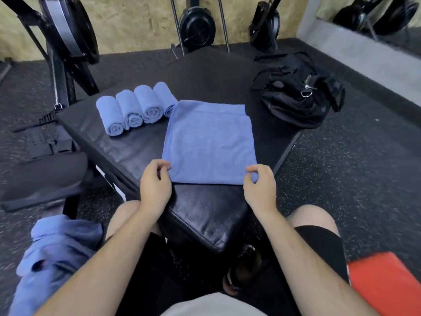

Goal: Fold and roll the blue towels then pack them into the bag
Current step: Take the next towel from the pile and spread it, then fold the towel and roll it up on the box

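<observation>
Head view puts the folded blue towel [209,142], a soft flat rectangle of terry cloth, in the middle of the black padded vinyl bench [205,215]. Its long axis runs from us toward the far end, and its near short edge lies crosswise just in front of our hands. Our left hand [156,183] sits at the near-left corner and our right hand [259,185] at the near-right corner. Each grip pinches its corner between thumb and forefinger, with the other fingers loosely curled. So the cloth stretches away from both grips toward the far side, and neither hand is closer to it than the other. We judge that the roll will start from this near edge and travel away from us along the long axis, with both corners turning together so that the tube stays even.

Four rolled blue towels [134,108] lie side by side at the far left of the bench, the rightmost one touching the flat cloth's far-left corner. A black fabric duffel bag [296,94] slumps at the far right, apart from the cloth. A heap of loose blue towels [57,254] waits near left beside our knee, and a red block [382,283] sits near right on the speckled rubber floor [353,167].
</observation>
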